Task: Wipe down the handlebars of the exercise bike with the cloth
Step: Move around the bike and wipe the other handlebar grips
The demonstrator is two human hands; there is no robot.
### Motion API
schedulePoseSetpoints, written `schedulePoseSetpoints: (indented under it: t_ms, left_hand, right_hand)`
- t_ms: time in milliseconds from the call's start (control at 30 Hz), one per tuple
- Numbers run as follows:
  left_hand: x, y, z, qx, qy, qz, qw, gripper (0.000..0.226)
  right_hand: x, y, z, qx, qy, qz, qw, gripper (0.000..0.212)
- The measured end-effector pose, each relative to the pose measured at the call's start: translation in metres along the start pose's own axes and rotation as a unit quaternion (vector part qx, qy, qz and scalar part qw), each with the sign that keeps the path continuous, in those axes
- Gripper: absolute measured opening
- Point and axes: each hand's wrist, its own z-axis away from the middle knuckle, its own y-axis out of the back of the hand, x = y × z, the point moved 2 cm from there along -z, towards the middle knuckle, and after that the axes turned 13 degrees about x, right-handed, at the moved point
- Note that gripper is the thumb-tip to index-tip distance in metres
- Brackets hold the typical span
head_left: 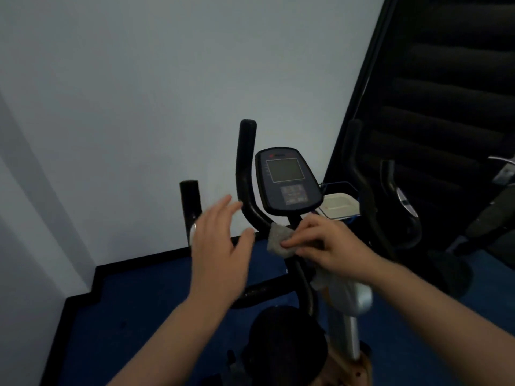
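The exercise bike's black handlebars (pixel 245 174) rise in curved tubes on both sides of a dark console (pixel 287 182). A small grey cloth (pixel 278 242) is pressed against the bar's centre, just below the console stem. My right hand (pixel 326 243) pinches that cloth with its fingertips. My left hand (pixel 220 240) hovers over the left side of the bars with its fingers spread, holding nothing. It hides part of the left grip (pixel 191 201), whose upright end shows above it.
A white wall stands close behind the bike, with black skirting and blue floor (pixel 145 296) below. A dark blind or panel (pixel 446 93) fills the right. A white tray (pixel 340 204) sits behind the console. More dark equipment (pixel 490 213) stands at the far right. The black saddle (pixel 284 341) lies below.
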Motion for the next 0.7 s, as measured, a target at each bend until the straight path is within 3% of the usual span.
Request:
schedulePoseSetpoints:
  t_ms: [33, 100, 233, 400, 500, 700]
  left_hand:
    - [0.003, -0.004, 0.012, -0.028, 0.013, 0.014, 0.999, 0.038]
    - [0.009, -0.012, 0.032, -0.071, 0.023, 0.02, 0.997, 0.034]
    - [0.015, -0.018, 0.061, -0.13, 0.002, -0.047, 0.99, 0.037]
    - [0.013, -0.016, 0.07, -0.121, -0.013, -0.105, 0.987, 0.036]
    - [0.014, -0.018, 0.068, -0.124, -0.003, -0.118, 0.985, 0.035]
    - [0.013, -0.016, 0.071, -0.114, 0.015, -0.128, 0.985, 0.03]
  right_hand:
    - [0.001, 0.001, -0.006, 0.004, -0.009, -0.003, 1.0, 0.023]
    - [-0.002, -0.008, -0.019, 0.084, -0.045, -0.018, 0.995, 0.022]
    - [-0.006, -0.039, 0.002, 0.212, -0.164, -0.014, 0.963, 0.024]
    - [-0.011, -0.032, 0.094, 0.237, -0.148, -0.02, 0.96, 0.027]
    - [-0.011, -0.022, 0.085, 0.206, -0.142, -0.019, 0.968, 0.025]
    - [-0.021, -0.037, 0.075, 0.238, -0.162, -0.089, 0.953, 0.026]
